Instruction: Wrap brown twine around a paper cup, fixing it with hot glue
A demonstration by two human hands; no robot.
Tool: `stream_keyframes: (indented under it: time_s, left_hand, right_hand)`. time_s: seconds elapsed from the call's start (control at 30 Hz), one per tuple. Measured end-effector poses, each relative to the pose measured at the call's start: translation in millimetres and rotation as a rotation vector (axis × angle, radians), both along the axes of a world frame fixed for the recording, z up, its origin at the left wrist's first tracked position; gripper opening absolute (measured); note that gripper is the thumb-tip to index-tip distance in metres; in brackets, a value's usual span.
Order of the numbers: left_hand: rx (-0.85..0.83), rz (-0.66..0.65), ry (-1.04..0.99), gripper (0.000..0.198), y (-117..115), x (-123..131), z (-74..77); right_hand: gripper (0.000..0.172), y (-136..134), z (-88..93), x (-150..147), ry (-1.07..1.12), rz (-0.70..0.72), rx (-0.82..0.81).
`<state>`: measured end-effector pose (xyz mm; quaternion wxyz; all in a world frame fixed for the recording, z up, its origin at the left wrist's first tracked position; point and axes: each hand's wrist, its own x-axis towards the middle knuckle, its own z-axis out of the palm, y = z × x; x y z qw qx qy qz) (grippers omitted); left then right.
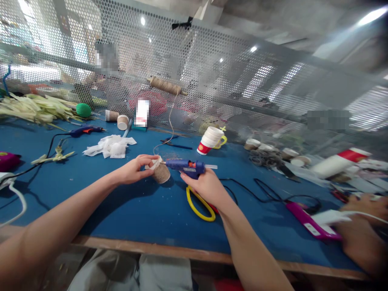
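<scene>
We are wearing pale grey, loose cloth (pixel 104 271) across our lap (pixel 165 273), wrinkling into soft folds; our left hand (pixel 137 169), right hand (pixel 209 186) and both forearms (pixel 68 208) are showing bare.

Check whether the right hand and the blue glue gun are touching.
Touching. The head view shows it: the right hand is closed around the grip end of the blue glue gun, with no gap between them.

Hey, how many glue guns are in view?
2. One blue glue gun is in the right hand; a second one lies farther left on the table, near the crumpled white pieces. Others may be hidden.
</scene>
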<state>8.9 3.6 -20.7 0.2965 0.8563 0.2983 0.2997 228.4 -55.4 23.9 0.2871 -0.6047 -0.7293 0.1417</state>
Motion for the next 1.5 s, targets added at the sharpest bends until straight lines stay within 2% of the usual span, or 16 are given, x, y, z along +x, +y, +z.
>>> stream_keyframes:
  time_s: [0.5, 0.77, 1.27, 1.5]
  left_hand:
    - [-0.007, 0.009, 0.008, 0.015, 0, -1, -1.0]
    - [0.008, -0.003, 0.007, 0.014, 0, -1, -0.7]
    - [0.020, -0.015, -0.011, 0.016, 2, -2, -4.6]
    - [0.027, -0.003, -0.004, 0.014, 2, -1, -4.1]
  right_hand:
    - [0.026, 11, 3.4, -1, 0.093, -0.083, -0.147]
    - [0.026, 9, 3.0, -1, 0.112, -0.082, -0.143]
    - [0.016, 1, 1.6, 0, 0.171, -0.018, -0.164]
    - [0.027, 7, 3.7, 0, 0.136, -0.075, -0.140]
